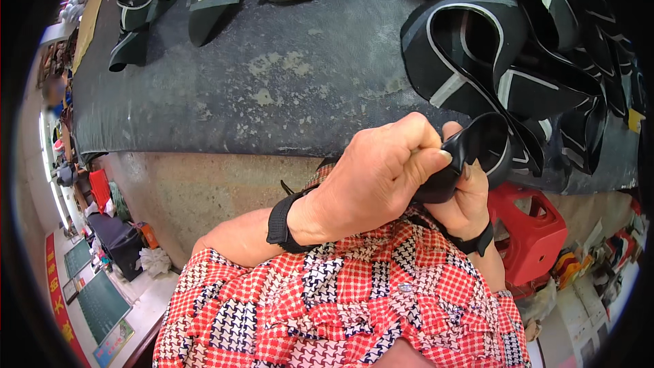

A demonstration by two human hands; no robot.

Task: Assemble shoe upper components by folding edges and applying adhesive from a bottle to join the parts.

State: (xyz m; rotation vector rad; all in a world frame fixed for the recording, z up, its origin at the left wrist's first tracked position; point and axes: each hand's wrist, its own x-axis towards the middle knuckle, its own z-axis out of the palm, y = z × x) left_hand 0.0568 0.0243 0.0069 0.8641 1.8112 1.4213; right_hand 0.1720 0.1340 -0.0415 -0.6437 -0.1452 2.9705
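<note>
At the table's near edge I hold a shiny black shoe upper (439, 185), its loop opening to the right, with a pale strip along one edge. My left hand (375, 177) is closed, thumb and fingers pinching a fold of it. My right hand (464, 210) grips it from below and behind; part of those fingers is hidden by the upper. Just beyond my hands, several more black uppers (443, 41) with whitish edge tape lie in overlapping loops at the right side of the table.
The dark table (272, 116) has a worn, flaking top. More black pieces (218, 10) lie at its far left. A red plastic stool (535, 232) stands below on the right. On the left are a black bag (116, 238) and a white desk with green boards (102, 303). A person (54, 92) is at the far left.
</note>
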